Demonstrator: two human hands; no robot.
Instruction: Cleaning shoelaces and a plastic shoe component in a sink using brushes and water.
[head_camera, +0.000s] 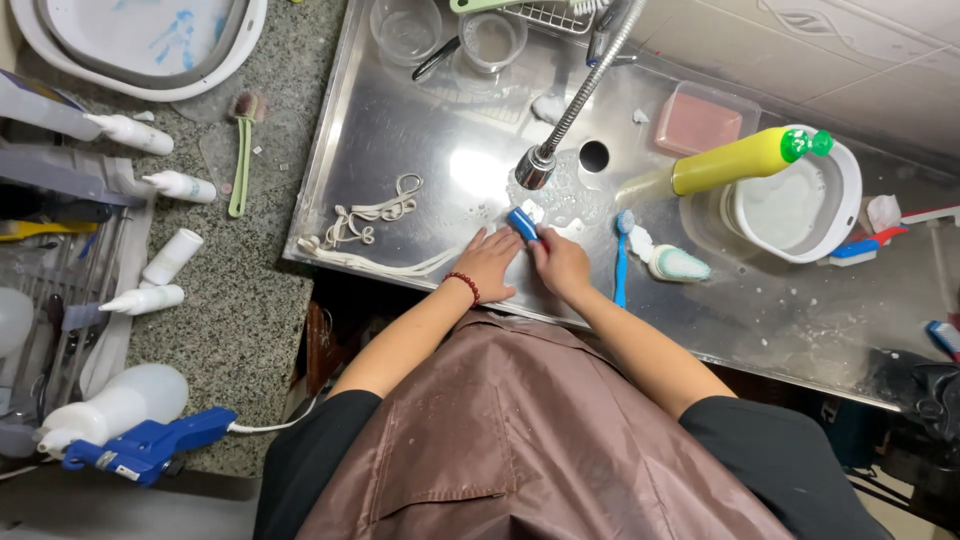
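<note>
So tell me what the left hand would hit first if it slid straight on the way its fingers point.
The left hand lies flat on the steel sink, fingers pointing away toward the faucet head. It would likely meet that first, though the nozzle may hang above it; height is unclear.

Wet glossy steel sink (400, 120), speckled stone counter (250, 290), shiny brown apron (520, 440)

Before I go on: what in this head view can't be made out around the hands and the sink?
- Blue brush: lower part hidden by right hand.
- White laces: end hidden under left hand.
- Faucet: base cut by top edge.
- White basin: cut by top edge.
</note>
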